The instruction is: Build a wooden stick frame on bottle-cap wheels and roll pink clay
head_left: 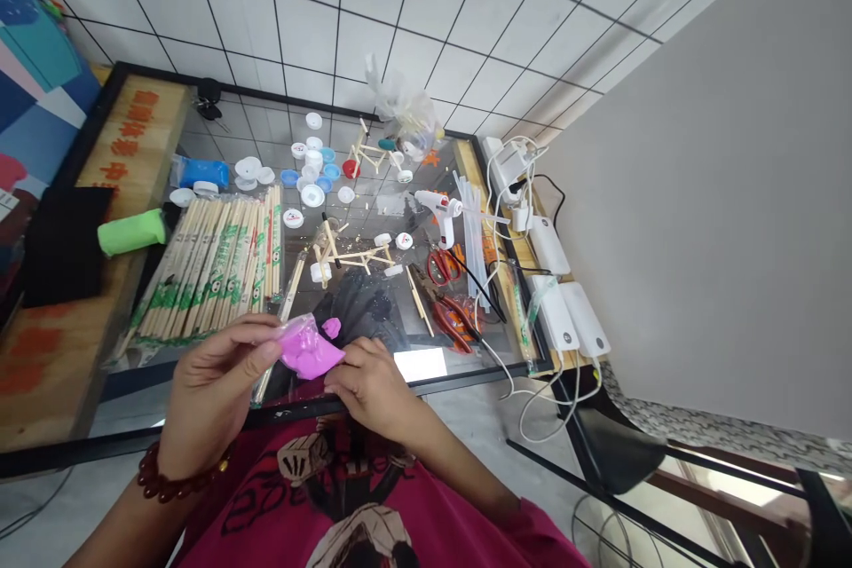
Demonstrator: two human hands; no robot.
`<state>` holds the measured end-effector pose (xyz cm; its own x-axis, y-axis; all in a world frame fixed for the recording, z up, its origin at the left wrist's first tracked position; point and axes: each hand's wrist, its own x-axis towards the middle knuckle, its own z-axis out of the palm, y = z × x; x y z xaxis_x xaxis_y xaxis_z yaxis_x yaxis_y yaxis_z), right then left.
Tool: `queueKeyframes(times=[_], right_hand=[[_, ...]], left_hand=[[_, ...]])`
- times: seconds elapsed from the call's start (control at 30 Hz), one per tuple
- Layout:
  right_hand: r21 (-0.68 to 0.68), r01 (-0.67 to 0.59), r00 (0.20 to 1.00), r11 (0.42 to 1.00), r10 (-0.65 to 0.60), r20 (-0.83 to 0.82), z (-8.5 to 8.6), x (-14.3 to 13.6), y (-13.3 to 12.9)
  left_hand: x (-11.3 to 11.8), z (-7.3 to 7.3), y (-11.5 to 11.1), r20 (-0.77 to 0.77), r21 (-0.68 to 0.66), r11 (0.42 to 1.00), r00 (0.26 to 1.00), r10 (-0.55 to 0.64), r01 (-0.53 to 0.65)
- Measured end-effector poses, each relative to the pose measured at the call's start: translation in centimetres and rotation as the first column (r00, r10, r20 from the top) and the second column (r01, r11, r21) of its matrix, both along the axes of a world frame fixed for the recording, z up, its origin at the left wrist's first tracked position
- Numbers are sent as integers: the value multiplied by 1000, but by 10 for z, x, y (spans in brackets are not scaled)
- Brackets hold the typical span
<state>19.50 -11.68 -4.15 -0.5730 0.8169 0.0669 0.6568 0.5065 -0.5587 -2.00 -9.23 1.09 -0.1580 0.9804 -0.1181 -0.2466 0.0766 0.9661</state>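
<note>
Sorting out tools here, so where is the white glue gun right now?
In the head view, the white glue gun is right of centre, just left of the translucent sticks and just above the red-handled scissors.

2 hands [216,368] [373,386], 2 stick frames [360,146] [365,258] (and 1 glue gun [442,213]).

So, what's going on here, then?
A person's left hand and right hand both grip a clear plastic packet of bright pink, clay-like material. A small, loose pink lump lies just beyond it. Farther out, a pale wooden-stick frame with round white plastic caps sits left of a white plastic glue gun.
</note>
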Motion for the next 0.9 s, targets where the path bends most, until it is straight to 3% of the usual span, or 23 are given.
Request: queueKeyframes(times=[0.13, 0.27, 0.33, 0.4, 0.5, 0.6, 0.73, 0.9], right_hand=[[52, 54, 991, 997, -60, 119, 4, 8, 0], [68, 258, 955, 964, -243, -171, 34, 33, 2], [67, 267, 919, 961, -232, -319, 53, 38, 1], [95, 212, 916, 973, -164, -365, 65, 36, 0], [125, 180, 933, 976, -129, -336, 64, 30, 1], [-52, 243, 874, 969, -242, -422, 53, 29, 2], [-327, 193, 770, 925, -349, -534, 44, 28, 6], [-414, 243, 687, 877, -457, -565, 43, 20, 8]], left_hand=[[1, -2, -6, -277, 92, 980, 950, -143, 174], [6, 3, -8, -583, 204, 922, 798, -156, 329], [11, 5, -9, -639, 259, 876, 753, -160, 406], [16, 4, -9, -659, 300, 837, 734, -164, 457], [21, 0, -9, -663, 336, 814, 733, -154, 474], [22, -5, -10, -634, 308, 839, 754, -171, 449], [23, -8, -8, -527, 232, 883, 816, -239, 408], [27, -12, -8, -368, 104, 930, 882, -295, 354]])
